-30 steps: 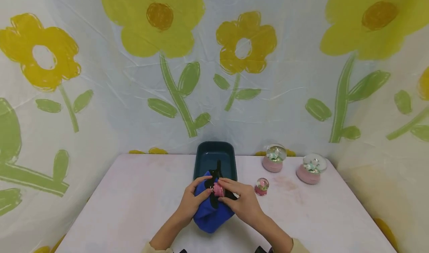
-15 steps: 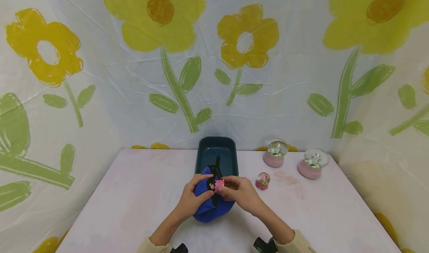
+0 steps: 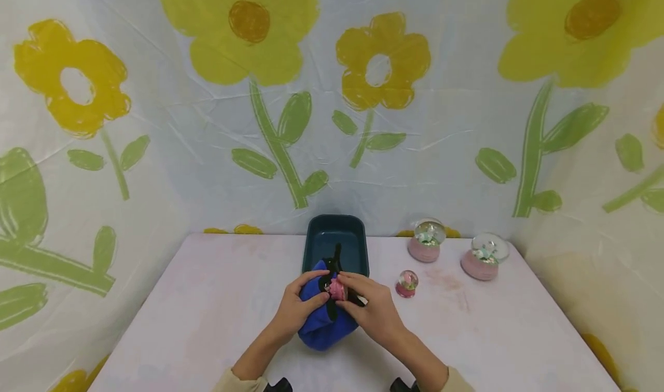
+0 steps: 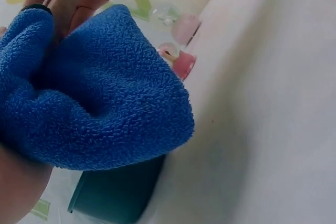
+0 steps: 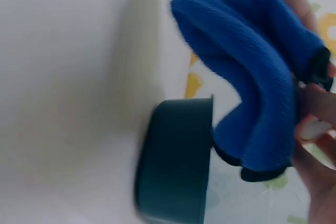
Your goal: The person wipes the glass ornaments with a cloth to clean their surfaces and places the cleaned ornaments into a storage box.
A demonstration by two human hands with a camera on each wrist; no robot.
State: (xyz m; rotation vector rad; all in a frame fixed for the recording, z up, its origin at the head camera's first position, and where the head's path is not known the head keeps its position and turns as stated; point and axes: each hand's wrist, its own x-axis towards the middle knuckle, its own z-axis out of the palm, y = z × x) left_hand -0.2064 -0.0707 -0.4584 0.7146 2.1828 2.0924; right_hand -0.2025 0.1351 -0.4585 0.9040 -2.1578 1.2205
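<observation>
In the head view my left hand [image 3: 295,308] grips a blue towelling cloth [image 3: 320,331] with black trim, its thumb and fingers close to a small pink snow globe [image 3: 338,290]. My right hand [image 3: 374,304] pinches the globe's pink base between thumb and fingers. The dome end lies against the black trim and is mostly hidden. From the left wrist the cloth [image 4: 115,98] covers most of the work. In the right wrist view the base's pale underside [image 5: 314,128] shows between the fingers, and the cloth [image 5: 252,72] hangs folded beside it.
A dark teal tray [image 3: 339,225] stands behind the cloth, near the table's back edge. To the right are a small snow globe [image 3: 407,283] with a dark pink base and two larger ones, one at the back [image 3: 426,241] and one farther right [image 3: 483,257].
The pink base first turned to show its scalloped end, then turned back sideways as the right fingers shifted on it. The left hand keeps its hold on the cloth. The head view shifted slightly.
</observation>
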